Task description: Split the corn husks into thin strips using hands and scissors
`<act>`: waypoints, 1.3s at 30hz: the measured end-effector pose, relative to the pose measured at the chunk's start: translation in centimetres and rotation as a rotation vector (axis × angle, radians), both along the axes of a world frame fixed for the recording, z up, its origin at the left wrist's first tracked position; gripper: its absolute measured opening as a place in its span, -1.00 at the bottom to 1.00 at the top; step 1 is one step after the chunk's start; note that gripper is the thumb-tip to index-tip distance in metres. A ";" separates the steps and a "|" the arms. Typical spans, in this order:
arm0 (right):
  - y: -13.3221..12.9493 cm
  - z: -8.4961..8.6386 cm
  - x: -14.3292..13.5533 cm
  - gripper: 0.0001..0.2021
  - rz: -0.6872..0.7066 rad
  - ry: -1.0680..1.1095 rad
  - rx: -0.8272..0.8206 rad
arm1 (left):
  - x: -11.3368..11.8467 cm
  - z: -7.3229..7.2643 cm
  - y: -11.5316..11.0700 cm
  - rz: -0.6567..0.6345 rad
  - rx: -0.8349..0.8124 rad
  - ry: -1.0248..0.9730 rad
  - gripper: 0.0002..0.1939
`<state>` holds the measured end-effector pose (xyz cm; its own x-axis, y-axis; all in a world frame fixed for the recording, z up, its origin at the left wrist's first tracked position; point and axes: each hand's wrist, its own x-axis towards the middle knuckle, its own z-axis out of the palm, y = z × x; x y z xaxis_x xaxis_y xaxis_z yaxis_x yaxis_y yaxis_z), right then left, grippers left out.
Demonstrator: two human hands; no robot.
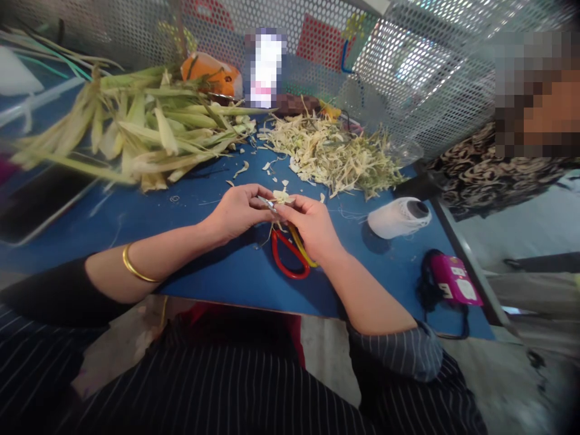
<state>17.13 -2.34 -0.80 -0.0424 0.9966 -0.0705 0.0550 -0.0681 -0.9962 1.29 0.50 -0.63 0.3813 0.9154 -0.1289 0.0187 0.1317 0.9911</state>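
Your left hand [238,208] and right hand [310,226] pinch a pale husk scrap [281,196] together above the blue desk [217,272], red-and-yellow scissors [290,254] beneath; the pink device's [453,279] label is unreadable.

scissor blades [267,203] hidden between hands

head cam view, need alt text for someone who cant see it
Over a blue table, the person's left hand and right hand pinch a small pale husk piece, with red-and-yellow-handled scissors in the right hand's grip. Long corn husks lie far left, a heap of cut husk scraps ahead, a white thread spool at right.
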 end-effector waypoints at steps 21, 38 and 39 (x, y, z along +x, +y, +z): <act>0.9 0.2 1.5 -0.82 -0.211 -0.011 0.149 | -0.3 0.1 0.4 -0.001 0.099 0.133 -0.77; 2.1 1.1 3.6 -0.81 0.134 0.158 -0.117 | -0.5 -1.0 1.5 0.178 -0.139 -0.008 -0.76; 2.9 1.2 4.3 -0.82 0.042 0.209 -0.078 | -0.5 -1.0 1.5 0.179 -0.145 -0.006 -0.76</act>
<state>21.40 0.54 0.44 -0.1054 0.9855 -0.1326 -0.1481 -0.1474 -0.9779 0.80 2.00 -1.64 0.2159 0.9406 -0.2619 -0.0240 0.2732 0.9616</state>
